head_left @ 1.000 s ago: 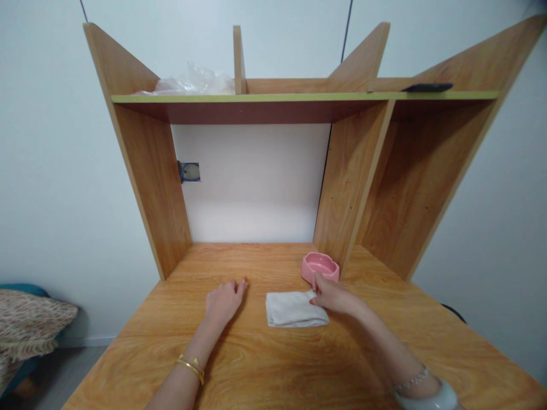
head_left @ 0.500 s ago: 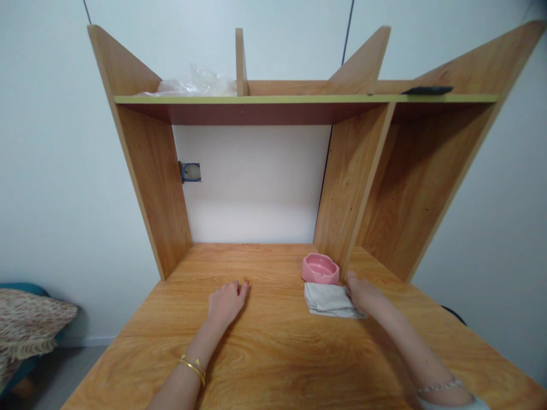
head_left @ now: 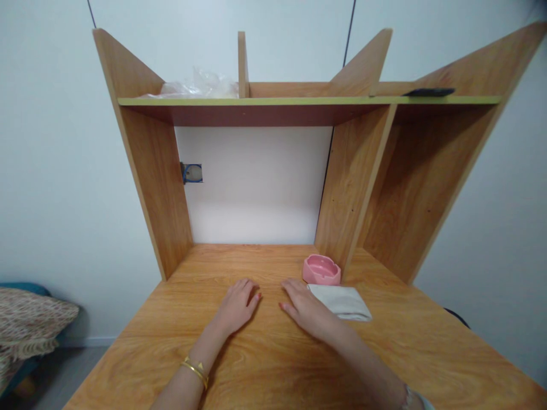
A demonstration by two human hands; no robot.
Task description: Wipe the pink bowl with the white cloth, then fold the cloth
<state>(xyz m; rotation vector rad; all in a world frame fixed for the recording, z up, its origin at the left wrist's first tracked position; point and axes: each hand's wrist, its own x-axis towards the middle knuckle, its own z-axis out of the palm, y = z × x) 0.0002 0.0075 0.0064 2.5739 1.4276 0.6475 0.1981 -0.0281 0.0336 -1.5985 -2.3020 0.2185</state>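
lying just right of the flat, open right hand (head_left: 308, 307), touching: folded white cloth (head_left: 342, 300)

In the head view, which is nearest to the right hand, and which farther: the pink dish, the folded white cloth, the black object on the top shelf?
From the right hand:
1. Folded white cloth, just to its right on the desk, touching or nearly touching.
2. Pink dish, behind the cloth, by the upright divider.
3. Black object, high on the top shelf, far right.
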